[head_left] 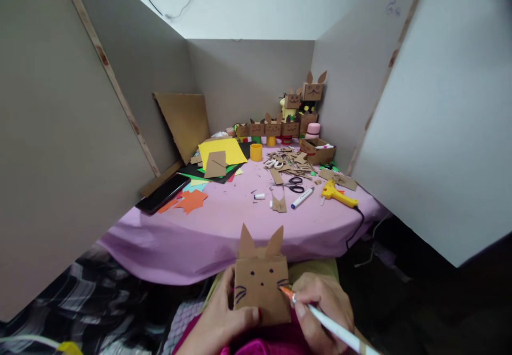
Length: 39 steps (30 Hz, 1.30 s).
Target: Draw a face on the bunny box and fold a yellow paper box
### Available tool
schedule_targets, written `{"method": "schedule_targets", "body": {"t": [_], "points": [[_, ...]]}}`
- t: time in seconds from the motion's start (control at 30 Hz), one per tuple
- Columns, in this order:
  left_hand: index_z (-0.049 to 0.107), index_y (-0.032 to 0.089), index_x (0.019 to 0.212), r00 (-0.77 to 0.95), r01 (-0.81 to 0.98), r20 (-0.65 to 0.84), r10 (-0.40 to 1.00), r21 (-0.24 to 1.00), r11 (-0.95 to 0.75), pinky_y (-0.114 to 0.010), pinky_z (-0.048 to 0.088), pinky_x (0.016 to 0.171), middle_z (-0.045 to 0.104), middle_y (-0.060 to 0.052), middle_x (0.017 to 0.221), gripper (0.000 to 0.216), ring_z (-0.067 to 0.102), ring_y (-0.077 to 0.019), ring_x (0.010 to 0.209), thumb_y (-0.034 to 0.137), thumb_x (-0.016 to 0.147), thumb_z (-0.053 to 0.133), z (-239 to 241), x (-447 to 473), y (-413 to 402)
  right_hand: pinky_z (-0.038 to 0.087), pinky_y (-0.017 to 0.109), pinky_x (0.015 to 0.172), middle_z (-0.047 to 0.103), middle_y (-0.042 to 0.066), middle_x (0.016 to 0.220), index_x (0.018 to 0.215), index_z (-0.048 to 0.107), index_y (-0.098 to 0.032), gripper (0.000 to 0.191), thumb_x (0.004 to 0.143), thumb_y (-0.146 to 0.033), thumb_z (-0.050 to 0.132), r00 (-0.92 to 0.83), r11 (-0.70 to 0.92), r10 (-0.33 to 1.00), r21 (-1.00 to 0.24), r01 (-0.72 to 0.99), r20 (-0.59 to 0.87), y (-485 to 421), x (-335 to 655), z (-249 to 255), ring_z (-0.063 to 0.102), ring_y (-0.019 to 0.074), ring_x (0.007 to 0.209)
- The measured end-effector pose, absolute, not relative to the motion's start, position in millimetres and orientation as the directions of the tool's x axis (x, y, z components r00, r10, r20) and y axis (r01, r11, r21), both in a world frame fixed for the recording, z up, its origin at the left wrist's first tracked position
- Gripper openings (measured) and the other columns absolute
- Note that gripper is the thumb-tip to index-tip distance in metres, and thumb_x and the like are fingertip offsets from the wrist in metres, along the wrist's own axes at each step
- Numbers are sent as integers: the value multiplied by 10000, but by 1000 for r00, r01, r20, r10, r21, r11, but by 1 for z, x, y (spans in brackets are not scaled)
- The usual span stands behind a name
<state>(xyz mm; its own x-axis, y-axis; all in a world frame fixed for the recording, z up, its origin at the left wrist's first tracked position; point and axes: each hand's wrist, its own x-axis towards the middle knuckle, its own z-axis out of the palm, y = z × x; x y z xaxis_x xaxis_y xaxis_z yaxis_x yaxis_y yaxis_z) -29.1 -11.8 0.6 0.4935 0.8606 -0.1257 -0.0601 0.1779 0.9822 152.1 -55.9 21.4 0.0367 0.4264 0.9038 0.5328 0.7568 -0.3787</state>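
Note:
On my lap stands a cardboard box head with two pointed ears, dark eyes, a nose dot and whisker lines on both cheeks. My left hand grips it from the left, thumb pressed on the lower front and fingers behind the side. In my right hand is a white pen with an orange front end, its point touching the box beside the right-hand whiskers. Beyond on the table lie a white marker, its likely cap, a cut cardboard piece and black-handled scissors.
A yellow glue gun with a cord lies at the right table edge. Cardboard scraps and a small box are behind. Finished animal figures line the back. Left are coloured sheets and a phone. Panels enclose the table.

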Motion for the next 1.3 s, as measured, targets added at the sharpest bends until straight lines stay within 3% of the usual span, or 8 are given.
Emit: {"method": "schedule_targets", "body": {"t": [0.1,0.3,0.77,1.3], "points": [[456,192,1136,497,-59,-125,859,982,178,-463,384,929,583,-126,1162,705,495,-346,1113,392,521,737,0,-29,-12,395,212,434,527,-28,507,691,484,-197,129,710,-90,414,11,741,471,-402,537,882,-55,151,18,516,100,412],[438,195,1134,465,-43,-151,872,980,193,-463,401,914,596,-130,1150,725,489,-362,1130,397,512,749,0,-29,-14,377,213,416,522,-35,500,683,473,-207,107,702,-114,424,93,724,420,-395,566,903,-51,148,4,483,94,388],[442,194,1113,458,-40,-137,878,984,175,-448,394,923,604,-121,1131,670,496,-347,1126,378,538,734,3,-30,-17,408,212,440,552,-24,513,705,483,-203,134,723,-86,420,-63,712,477,-344,612,876,-57,154,23,530,102,413],[440,203,1122,463,-34,-131,876,986,166,-449,387,933,603,-113,1143,662,491,-350,1138,365,548,728,3,-30,-18,392,228,423,526,-31,497,712,477,-210,150,716,-77,409,-54,728,470,-353,588,881,-57,153,21,503,109,393]]}}
